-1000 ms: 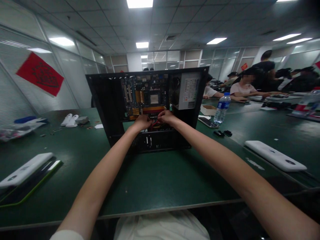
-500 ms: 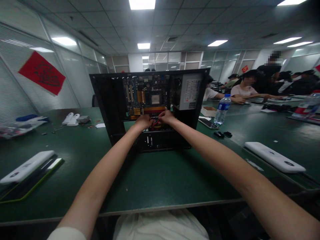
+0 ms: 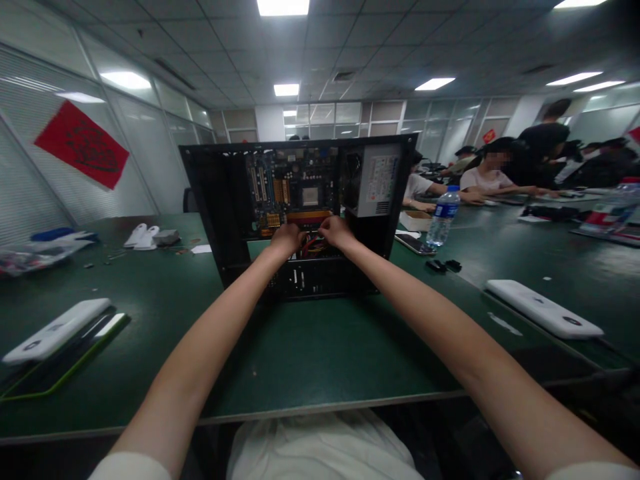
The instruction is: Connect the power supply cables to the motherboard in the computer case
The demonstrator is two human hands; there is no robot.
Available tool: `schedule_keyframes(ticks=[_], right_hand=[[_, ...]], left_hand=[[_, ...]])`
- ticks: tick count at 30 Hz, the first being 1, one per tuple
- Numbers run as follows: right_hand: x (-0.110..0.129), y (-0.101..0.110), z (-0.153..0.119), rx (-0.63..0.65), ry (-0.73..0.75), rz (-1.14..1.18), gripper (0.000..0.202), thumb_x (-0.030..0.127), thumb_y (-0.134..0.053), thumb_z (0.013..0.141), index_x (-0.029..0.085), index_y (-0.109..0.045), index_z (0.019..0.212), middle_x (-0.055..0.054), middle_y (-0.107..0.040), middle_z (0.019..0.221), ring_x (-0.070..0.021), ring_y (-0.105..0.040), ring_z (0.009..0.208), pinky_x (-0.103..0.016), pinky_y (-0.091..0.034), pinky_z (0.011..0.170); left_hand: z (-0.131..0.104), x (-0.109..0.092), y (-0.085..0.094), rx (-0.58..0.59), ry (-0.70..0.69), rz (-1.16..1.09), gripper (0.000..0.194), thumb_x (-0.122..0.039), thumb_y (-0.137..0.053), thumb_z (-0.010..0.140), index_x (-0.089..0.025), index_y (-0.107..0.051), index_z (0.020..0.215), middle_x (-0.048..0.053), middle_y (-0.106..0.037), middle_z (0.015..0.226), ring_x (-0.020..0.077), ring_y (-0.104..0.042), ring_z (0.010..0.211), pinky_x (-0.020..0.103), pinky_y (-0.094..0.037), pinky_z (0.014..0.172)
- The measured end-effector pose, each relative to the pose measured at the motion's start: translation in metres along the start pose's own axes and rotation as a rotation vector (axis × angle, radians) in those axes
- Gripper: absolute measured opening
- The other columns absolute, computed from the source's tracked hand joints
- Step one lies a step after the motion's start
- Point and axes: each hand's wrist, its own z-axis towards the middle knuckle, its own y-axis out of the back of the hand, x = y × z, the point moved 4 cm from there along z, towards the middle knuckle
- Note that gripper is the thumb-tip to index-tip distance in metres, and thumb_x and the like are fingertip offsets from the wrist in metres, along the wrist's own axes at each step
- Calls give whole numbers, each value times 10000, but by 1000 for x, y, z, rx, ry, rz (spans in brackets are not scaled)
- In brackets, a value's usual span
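A black computer case [image 3: 210, 220] stands open on the green table, its inside facing me. In it are a motherboard [image 3: 295, 175] at the upper middle and a silver power supply [image 3: 379, 179] at the upper right. Red and dark cables [image 3: 315, 245] hang below the board. My left hand [image 3: 287, 241] is closed at the left side of these cables, its fingertips partly hidden. Just right of it, my right hand [image 3: 336, 233] pinches at the cables near the board's lower edge. The two hands are a small gap apart.
White devices lie at the left [image 3: 57, 331] and right [image 3: 545, 310] of the green table [image 3: 320, 360]. Behind the case's right side are a water bottle [image 3: 443, 219], a phone [image 3: 414, 244] and a small box [image 3: 416, 221]. People sit at the far right.
My right hand has shifted slightly, its fingers a little farther from my left hand, and more of the red cables shows between them. The view has moved slightly.
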Motion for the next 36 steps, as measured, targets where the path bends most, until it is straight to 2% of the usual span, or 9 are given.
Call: schedule_keyframes(ticks=[8, 16, 22, 24, 27, 29, 31, 33, 36], right_hand=[[2, 2, -8, 64, 109, -174, 221, 128, -656, 962, 95, -832, 1092, -151, -808, 1077, -240, -758, 1015, -253, -526, 880], [5, 2, -6, 51, 66, -152, 157, 126, -692, 938, 123, -835, 1002, -154, -806, 1058, -253, -755, 1005, -276, -541, 862], [12, 5, -8, 15, 120, -174, 165, 107, -644, 949, 121, -807, 970, -173, -781, 1059, -277, -723, 1022, -318, -526, 909], [23, 13, -21, -77, 268, -202, 214, 136, -572, 994, 117, -783, 1029, -179, -758, 1097, -280, -692, 1053, -343, -513, 946], [40, 37, -66, -249, 687, -235, 274, 222, -491, 1043, 150, -754, 1070, -163, -725, 1101, -288, -634, 1093, -407, -498, 981], [41, 63, -105, -368, 961, -247, 250, 301, -518, 1040, 228, -757, 1047, -115, -720, 1061, -280, -626, 1077, -440, -493, 985], [28, 99, -134, -609, 1138, -213, 177, 361, -588, 1005, 317, -743, 1077, -77, -708, 1062, -273, -636, 1072, -459, -492, 979], [4, 138, -143, -935, 1158, -97, 194, 402, -601, 995, 365, -713, 1149, -81, -693, 1065, -287, -645, 1073, -497, -485, 983], [-46, 173, -113, -1286, 808, 244, 303, 476, -520, 1043, 307, -722, 1192, -135, -671, 1175, -312, -628, 1156, -518, -469, 971]], left_hand=[[-10, -11, 10, -10, -29, 44, 401, -322, -520, 1055, -75, -730, 1290, 272, -725, 1256, 361, -701, 1214, 404, -548, 1003], [-7, -9, 8, -10, -51, 68, 395, -313, -512, 1050, -86, -743, 1276, 265, -739, 1234, 352, -713, 1199, 384, -560, 971], [-2, -8, 7, -23, -40, 89, 408, -338, -536, 1033, -75, -751, 1260, 284, -736, 1212, 405, -696, 1211, 448, -561, 962], [-4, -8, 9, -40, -33, 87, 428, -362, -522, 1038, -70, -745, 1259, 284, -727, 1234, 413, -686, 1221, 465, -553, 973], [-18, -7, 15, -86, -54, 64, 442, -370, -427, 1072, -119, -742, 1256, 231, -739, 1239, 376, -701, 1189, 440, -550, 959], [-37, -2, 19, -123, -122, 29, 470, -387, -351, 1093, -165, -744, 1224, 180, -768, 1168, 335, -731, 1102, 403, -555, 905], [-62, 7, 19, -165, -228, -5, 501, -449, -315, 1102, -194, -737, 1187, 147, -775, 1135, 299, -740, 1028, 370, -547, 864], [-87, 21, 10, -76, -297, 64, 538, -522, -311, 1093, -195, -738, 1073, 136, -779, 1012, 290, -742, 913, 366, -540, 795], [-113, 41, 2, -102, -347, 188, 465, -505, -374, 1080, -178, -702, 1050, 139, -765, 1022, 296, -726, 943, 367, -516, 789]])
